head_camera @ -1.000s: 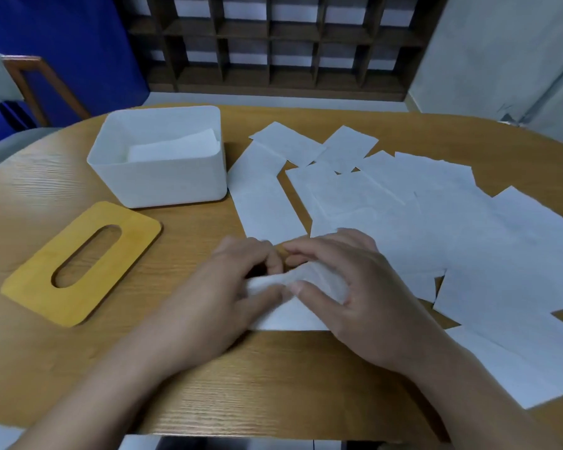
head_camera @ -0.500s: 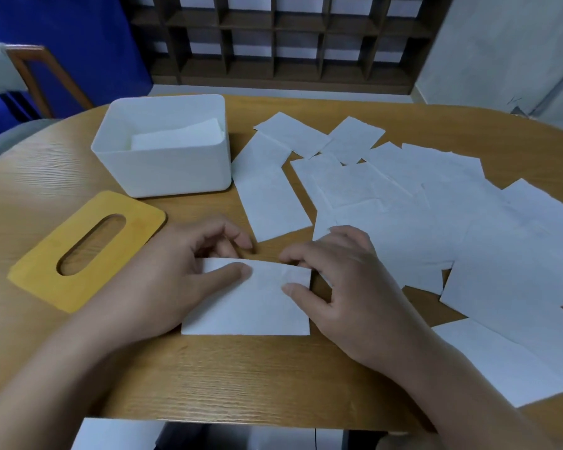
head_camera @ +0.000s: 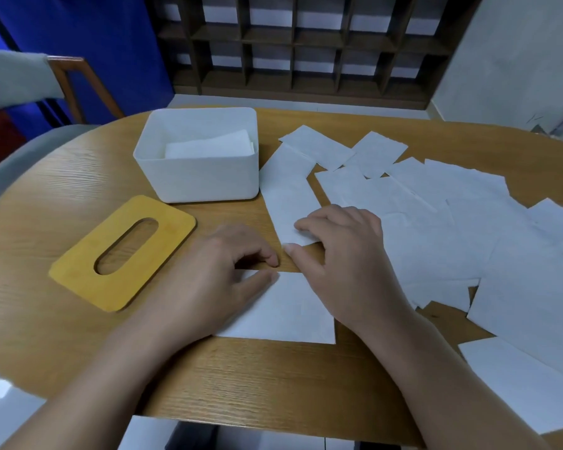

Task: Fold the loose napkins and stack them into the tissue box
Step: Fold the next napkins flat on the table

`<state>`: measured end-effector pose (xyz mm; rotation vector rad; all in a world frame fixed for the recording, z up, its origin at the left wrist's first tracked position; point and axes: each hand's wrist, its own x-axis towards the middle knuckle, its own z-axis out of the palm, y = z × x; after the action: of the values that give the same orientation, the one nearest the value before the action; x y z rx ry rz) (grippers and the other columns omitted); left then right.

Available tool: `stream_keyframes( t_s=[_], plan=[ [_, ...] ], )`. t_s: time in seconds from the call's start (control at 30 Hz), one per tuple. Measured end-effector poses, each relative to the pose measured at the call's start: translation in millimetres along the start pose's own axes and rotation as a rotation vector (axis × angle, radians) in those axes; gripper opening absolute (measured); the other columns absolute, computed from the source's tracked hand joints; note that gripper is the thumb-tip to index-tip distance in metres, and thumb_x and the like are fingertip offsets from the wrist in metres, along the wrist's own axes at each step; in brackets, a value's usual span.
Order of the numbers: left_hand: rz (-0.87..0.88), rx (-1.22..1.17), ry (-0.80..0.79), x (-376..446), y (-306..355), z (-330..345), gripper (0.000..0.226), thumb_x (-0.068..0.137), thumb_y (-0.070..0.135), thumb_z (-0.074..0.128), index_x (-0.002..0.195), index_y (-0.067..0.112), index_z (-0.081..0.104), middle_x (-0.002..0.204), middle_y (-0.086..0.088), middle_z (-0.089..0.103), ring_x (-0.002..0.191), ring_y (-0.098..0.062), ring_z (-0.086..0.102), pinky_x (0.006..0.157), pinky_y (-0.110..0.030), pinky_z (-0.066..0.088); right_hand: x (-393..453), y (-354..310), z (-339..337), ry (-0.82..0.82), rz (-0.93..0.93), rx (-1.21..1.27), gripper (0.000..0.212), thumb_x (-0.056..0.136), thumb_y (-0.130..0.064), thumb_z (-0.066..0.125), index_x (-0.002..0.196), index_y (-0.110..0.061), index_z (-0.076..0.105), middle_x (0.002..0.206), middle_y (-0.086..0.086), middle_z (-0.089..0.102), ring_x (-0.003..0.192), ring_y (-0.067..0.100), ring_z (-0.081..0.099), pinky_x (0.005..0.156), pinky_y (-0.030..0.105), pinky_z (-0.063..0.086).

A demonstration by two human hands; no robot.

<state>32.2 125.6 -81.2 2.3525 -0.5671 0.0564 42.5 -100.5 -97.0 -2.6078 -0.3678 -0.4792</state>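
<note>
Left hand (head_camera: 215, 274) presses folded napkin (head_camera: 290, 313), fingers loosely curled; right hand (head_camera: 345, 254), fingers relaxed, touches loose napkin (head_camera: 286, 196)

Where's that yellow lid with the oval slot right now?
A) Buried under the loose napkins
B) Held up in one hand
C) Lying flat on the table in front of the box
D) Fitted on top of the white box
C: the yellow lid lies flat on the bare table, while the white box behind it stands open, with folded napkins showing inside.
</note>
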Motion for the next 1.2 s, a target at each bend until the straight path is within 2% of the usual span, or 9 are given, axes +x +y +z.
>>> stream_keyframes(
  t_s=[0.33,0.47,0.53,0.6,0.7,0.8,0.97,1.13,1.2],
  plan=[
    [-0.070,-0.128,0.050,-0.9,-5.3,3.0,0.014,0.094,0.027,0.087,0.102,0.037,0.081,0.105,0.017,0.075,0.105,-0.013,0.069,0.088,-0.032,0.055,2.5,0.5,6.9,0.026,-0.053,-0.055,0.010,0.101,-0.019,0.074,0.096,-0.024,0.081,0.096,-0.009,0.073,0.090,0.014,0.065,0.100,0.038,0.043],
    [-0.047,-0.025,0.203,0.7,-8.6,2.5,0.049,0.091,0.023,0.088,0.135,0.039,0.071,0.135,0.025,0.064,0.133,-0.006,0.057,0.110,-0.025,0.046,-8.1,-5.8,-13.1,0.015,-0.046,0.119,0.009,0.105,-0.020,0.070,0.100,-0.026,0.075,0.097,-0.014,0.070,0.094,0.007,0.062,0.100,0.033,0.048],
    [-0.027,0.043,0.226,0.6,-6.8,2.4,0.063,0.092,0.024,0.088,0.147,0.039,0.064,0.154,0.022,0.052,0.150,-0.005,0.041,0.124,-0.032,0.036,-17.2,-11.5,-25.0,-0.051,-0.070,0.261,0.008,0.107,-0.020,0.069,0.104,-0.026,0.073,0.100,-0.018,0.069,0.101,0.008,0.066,0.097,0.031,0.052],
    [-0.003,0.087,0.256,1.5,-8.2,3.9,0.054,0.094,0.025,0.086,0.143,0.039,0.068,0.161,0.018,0.047,0.156,-0.011,0.035,0.126,-0.044,0.032,-23.6,-15.9,-35.1,-0.111,-0.105,0.380,0.008,0.109,-0.020,0.069,0.108,-0.025,0.075,0.107,-0.020,0.072,0.111,0.010,0.070,0.094,0.033,0.056],
    [0.008,-0.004,0.294,2.3,-8.0,-0.7,0.017,0.102,0.028,0.076,0.115,0.040,0.078,0.139,0.025,0.066,0.144,-0.010,0.050,0.119,-0.049,0.038,-25.8,-15.5,-44.3,-0.097,-0.075,0.512,0.010,0.107,-0.014,0.070,0.110,-0.021,0.077,0.111,-0.017,0.076,0.113,0.012,0.073,0.089,0.033,0.061],
    [-0.006,-0.119,0.294,0.3,-0.9,-12.6,0.013,0.107,0.023,0.072,0.108,0.034,0.079,0.111,0.022,0.076,0.114,-0.007,0.068,0.096,-0.032,0.052,-25.4,-12.0,-50.8,0.001,-0.021,0.555,0.008,0.104,-0.021,0.071,0.111,-0.024,0.076,0.107,-0.016,0.076,0.111,0.012,0.073,0.088,0.031,0.061],
    [-0.029,-0.167,0.248,-5.9,12.0,-25.6,0.011,0.106,0.028,0.072,0.110,0.033,0.080,0.106,0.023,0.078,0.104,-0.005,0.073,0.082,-0.028,0.056,-29.5,-20.4,-55.3,0.042,-0.054,0.485,0.039,0.097,-0.039,0.080,0.132,-0.029,0.069,0.116,-0.023,0.073,0.111,0.004,0.071,0.081,0.018,0.059],
    [-0.141,-0.348,0.119,-11.9,12.1,-36.7,0.016,0.101,0.035,0.076,0.118,0.035,0.077,0.100,0.006,0.079,0.091,-0.018,0.075,0.075,-0.043,0.061,-31.6,-16.8,-47.7,0.007,0.082,0.591,0.024,0.104,-0.024,0.076,0.128,-0.028,0.074,0.085,-0.010,0.074,0.076,0.017,0.073,0.065,0.038,0.061],
    [-0.178,-0.322,0.073,-13.1,7.7,-36.2,0.013,0.102,0.038,0.075,0.114,0.034,0.076,0.093,0.001,0.076,0.085,-0.024,0.072,0.069,-0.045,0.058,-32.8,-14.1,-47.5,-0.070,0.095,0.554,0.029,0.104,-0.024,0.076,0.132,-0.032,0.072,0.067,-0.011,0.059,0.058,0.015,0.059,0.057,0.032,0.054]
  ],
)
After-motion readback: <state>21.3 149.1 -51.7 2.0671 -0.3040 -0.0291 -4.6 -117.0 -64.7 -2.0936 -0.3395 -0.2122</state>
